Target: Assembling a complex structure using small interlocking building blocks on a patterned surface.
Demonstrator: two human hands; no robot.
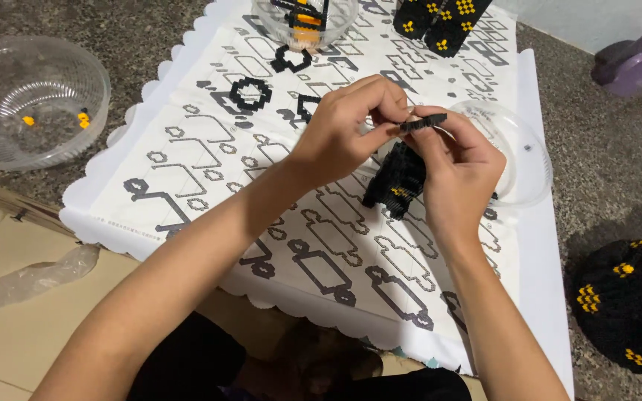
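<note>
A small black bead strip [423, 122] is pinched between the fingertips of both hands, held above the white patterned sheet [209, 171] spread on the counter [611, 171]. The left hand [347, 130] closes on its near end; the right hand [458, 167] grips the other end and also holds a larger black beaded piece [397, 177] with yellow dots against its palm. A clear plastic bowl [521, 160] sits just behind the right hand, another clear bowl [31, 100] lies far left.
</note>
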